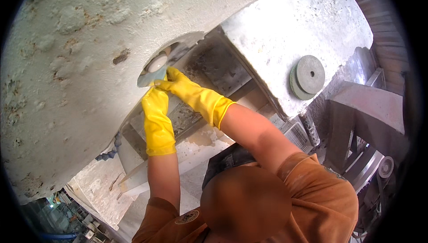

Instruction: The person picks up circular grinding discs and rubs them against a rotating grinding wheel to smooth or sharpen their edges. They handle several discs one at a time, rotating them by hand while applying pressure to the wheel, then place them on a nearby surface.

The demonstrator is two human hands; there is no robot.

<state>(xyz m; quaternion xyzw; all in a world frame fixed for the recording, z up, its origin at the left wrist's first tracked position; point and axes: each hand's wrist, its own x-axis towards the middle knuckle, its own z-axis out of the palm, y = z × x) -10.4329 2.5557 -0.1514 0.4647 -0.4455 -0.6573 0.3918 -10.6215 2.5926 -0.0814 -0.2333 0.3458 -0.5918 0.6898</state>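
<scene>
Both my hands wear long yellow rubber gloves and meet at an oval opening (196,34) in a large off-white, crusted housing. A flat, light blue-grey piece (154,77) sits in the opening, its lower edge between my fingers. My left hand (156,98) comes up from below and grips this edge. From the right, my right hand (174,81) closes on the same piece, its fingers bunched next to the left ones. Just behind the piece, inside the opening, shows a pale, rounded knob-like part (157,63). My fingertips are partly hidden.
On a white, stained block (285,24) at the right lie two stacked round grey-green grinding discs (310,75). Below my arms runs a wet, dirty trough (187,120). A belt and pulley (385,167) stand at the far right. Cluttered small items (67,214) lie at lower left.
</scene>
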